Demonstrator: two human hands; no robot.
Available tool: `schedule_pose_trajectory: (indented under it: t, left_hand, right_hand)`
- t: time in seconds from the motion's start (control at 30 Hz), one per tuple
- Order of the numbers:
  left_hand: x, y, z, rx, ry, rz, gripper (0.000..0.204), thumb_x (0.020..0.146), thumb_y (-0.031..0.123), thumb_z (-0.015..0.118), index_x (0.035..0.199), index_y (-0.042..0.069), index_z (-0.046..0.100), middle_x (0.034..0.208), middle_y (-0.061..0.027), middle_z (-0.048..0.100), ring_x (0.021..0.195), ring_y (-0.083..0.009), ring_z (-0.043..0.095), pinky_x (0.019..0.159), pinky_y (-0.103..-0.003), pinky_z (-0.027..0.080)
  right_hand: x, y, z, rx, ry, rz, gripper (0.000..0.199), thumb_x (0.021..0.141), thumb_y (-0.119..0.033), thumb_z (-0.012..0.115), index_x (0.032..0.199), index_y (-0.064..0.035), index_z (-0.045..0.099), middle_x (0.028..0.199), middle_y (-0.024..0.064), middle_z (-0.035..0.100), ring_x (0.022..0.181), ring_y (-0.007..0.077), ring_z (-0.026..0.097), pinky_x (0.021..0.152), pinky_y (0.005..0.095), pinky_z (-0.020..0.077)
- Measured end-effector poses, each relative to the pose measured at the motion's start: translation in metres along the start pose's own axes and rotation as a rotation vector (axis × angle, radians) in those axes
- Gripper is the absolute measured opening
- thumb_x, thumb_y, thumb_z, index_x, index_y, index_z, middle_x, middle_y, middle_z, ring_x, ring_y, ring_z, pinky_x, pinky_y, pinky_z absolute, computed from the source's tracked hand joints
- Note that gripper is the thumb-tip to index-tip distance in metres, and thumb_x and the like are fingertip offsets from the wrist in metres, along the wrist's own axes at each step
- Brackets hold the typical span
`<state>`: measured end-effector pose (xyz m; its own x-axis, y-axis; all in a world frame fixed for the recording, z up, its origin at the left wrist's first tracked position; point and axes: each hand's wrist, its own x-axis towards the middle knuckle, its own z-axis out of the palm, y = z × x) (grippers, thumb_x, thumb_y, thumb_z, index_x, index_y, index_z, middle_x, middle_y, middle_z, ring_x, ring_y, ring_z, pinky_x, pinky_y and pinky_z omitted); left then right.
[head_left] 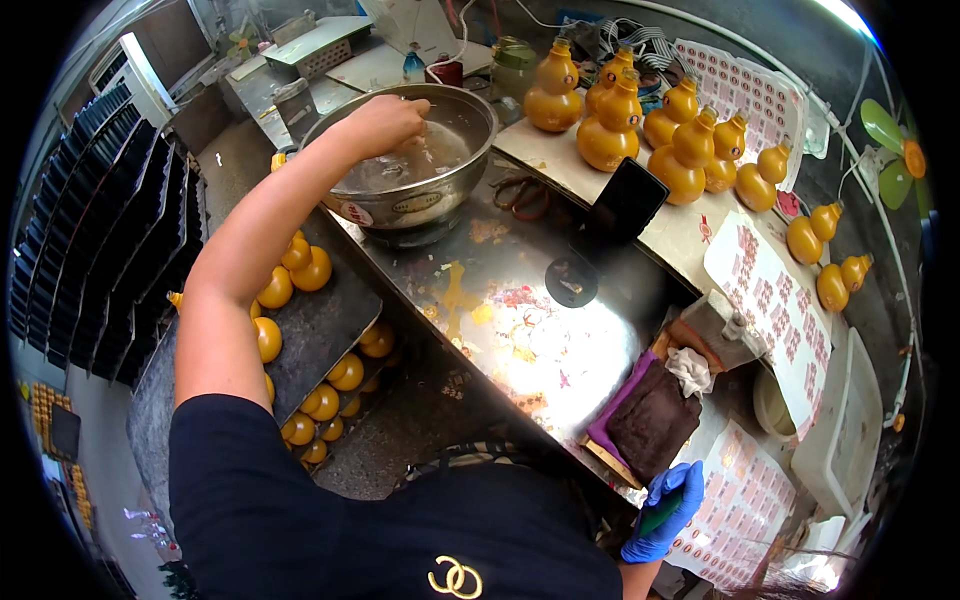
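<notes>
My bare left hand (pixel 392 122) reaches over a steel bowl (pixel 478 125) of water at the back of the table. Its fingers are closed together; whatever they may hold is hidden. Low at the right, my right hand (pixel 672 515) wears a blue glove and is closed round a dark green piece (pixel 658 514), whose kind I cannot make out. Just beyond that hand lies a dark brown folded cloth (pixel 655 420) on a purple one (pixel 605 425), with a crumpled white tissue (pixel 690 370) beside it.
Several yellow-orange gourd-shaped bottles (pixel 683 160) stand on the back-right ledge. A phone (pixel 627 200) is propped before them. Printed sticker sheets (pixel 765 300) lie at the right. Scissors (pixel 521 197) rest near the bowl. More gourds (pixel 312 268) fill a rack at left, near stacked black trays (pixel 100 220).
</notes>
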<state>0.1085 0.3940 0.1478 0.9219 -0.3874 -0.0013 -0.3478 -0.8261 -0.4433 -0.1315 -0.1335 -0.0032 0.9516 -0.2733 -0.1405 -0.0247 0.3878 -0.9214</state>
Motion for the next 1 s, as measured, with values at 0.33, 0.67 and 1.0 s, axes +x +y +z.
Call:
schedule_pose_trajectory:
  t: [0.33,0.67,1.0]
  left_hand:
    - [-0.002,-0.032,0.012,-0.076,0.162,-0.324,0.036,0.086,0.038,0.059,0.081,0.003,0.065,0.09,-0.0139,0.062,0.083,-0.0345,0.062,0.073,-0.045,0.049]
    - [-0.024,-0.086,0.003,-0.274,0.401,-0.518,0.022,0.084,0.021,0.058,0.081,0.0,0.062,0.083,-0.0197,0.062,0.081,-0.0346,0.062,0.07,-0.044,0.048]
    - [-0.04,0.085,-0.133,-0.867,0.783,-0.22,0.018,0.098,0.02,0.053,0.103,0.004,0.058,0.112,-0.0109,0.058,0.108,-0.0223,0.061,0.094,-0.033,0.048]
  right_hand:
    - [-0.008,-0.002,-0.005,0.021,0.021,-0.014,0.038,0.1,-0.029,0.042,0.067,-0.0098,0.045,0.059,0.002,0.042,0.043,0.0106,0.036,0.042,0.0246,0.0281]
    - [-0.01,-0.002,-0.014,0.015,0.025,-0.022,0.038,0.098,-0.025,0.043,0.064,-0.0089,0.044,0.058,0.0013,0.044,0.045,0.0082,0.038,0.043,0.0232,0.0299]
    - [0.01,-0.037,0.038,-0.185,-0.229,-0.013,0.025,0.086,-0.01,0.068,0.109,-0.004,0.063,0.092,-0.0001,0.06,0.063,0.0017,0.044,0.054,0.0176,0.0389]
